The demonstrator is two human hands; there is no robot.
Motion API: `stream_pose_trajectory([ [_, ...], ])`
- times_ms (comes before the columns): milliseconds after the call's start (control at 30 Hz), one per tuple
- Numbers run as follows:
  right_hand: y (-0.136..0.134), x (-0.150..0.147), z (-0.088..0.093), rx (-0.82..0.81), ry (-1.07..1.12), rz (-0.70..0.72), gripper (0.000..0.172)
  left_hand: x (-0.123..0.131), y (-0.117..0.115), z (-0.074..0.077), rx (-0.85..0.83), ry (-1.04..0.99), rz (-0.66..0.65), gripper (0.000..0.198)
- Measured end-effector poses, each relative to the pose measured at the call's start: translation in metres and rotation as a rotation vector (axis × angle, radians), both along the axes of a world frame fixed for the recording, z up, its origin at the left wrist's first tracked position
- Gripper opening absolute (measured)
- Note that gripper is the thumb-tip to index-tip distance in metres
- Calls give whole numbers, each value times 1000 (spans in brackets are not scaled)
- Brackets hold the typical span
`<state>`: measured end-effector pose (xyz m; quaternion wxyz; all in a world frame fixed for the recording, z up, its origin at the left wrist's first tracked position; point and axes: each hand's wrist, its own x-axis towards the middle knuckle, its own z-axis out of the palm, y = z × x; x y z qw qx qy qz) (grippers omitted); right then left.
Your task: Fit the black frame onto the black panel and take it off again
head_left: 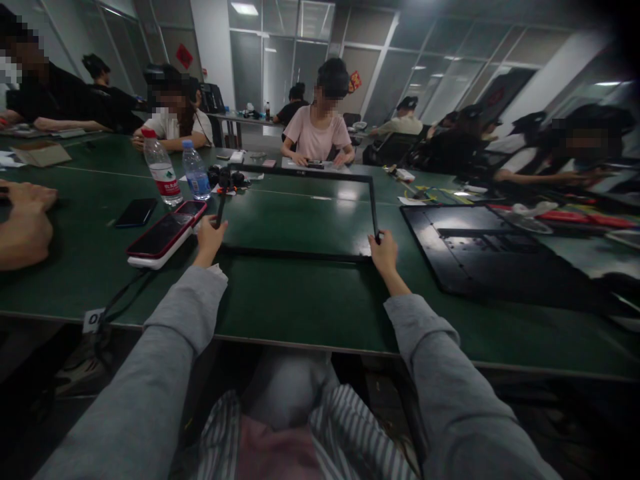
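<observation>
Between my hands is a thin black rectangular frame [300,255], like a monitor bezel, with the green tabletop [300,300] showing through its opening. My left hand [211,235] is closed round its left side. On the opposite side, my right hand [384,252] grips the right edge near the lower corner, thumb and fingers pinched on it. The frame tilts, its far bar higher in the picture than its near bar; whether it touches the table I cannot tell. A large flat black panel [480,257] lies to the right of my right hand.
Left of the frame are a phone in a red case [167,230] on a white block, a dark phone [136,213], a red-capped bottle [164,170] and a blue-capped bottle [196,172]. Another person's hands [25,223] rest at far left. A person in pink [320,130] sits opposite.
</observation>
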<state>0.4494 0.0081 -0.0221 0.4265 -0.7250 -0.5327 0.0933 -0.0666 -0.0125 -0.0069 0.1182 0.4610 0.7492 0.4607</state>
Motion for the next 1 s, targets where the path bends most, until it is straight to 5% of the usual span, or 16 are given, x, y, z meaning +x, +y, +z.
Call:
stream_pose_trajectory([
  [133, 4, 9, -2, -70, 49, -16, 37, 2, -8, 0, -138, 208, -60, 40],
  [267, 10, 15, -4, -1, 141, 77, 50, 3, -14, 4, -148, 327, -38, 42],
  [433, 11, 15, -6, -40, -25, 137, 45, 2, -15, 3, -229, 461, -20, 44],
  [633, 3, 4, -7, -228, -258, 25, 51, -1, -14, -2, -222, 471, -21, 43],
  [867, 4, 6, -7, -194, -218, 41, 54, 6, -16, 2, -143, 431, -19, 54],
  [1000, 4, 10, -10, -209, -214, 104, 59, 23, -22, 12, -3, 513, -302, 44],
])
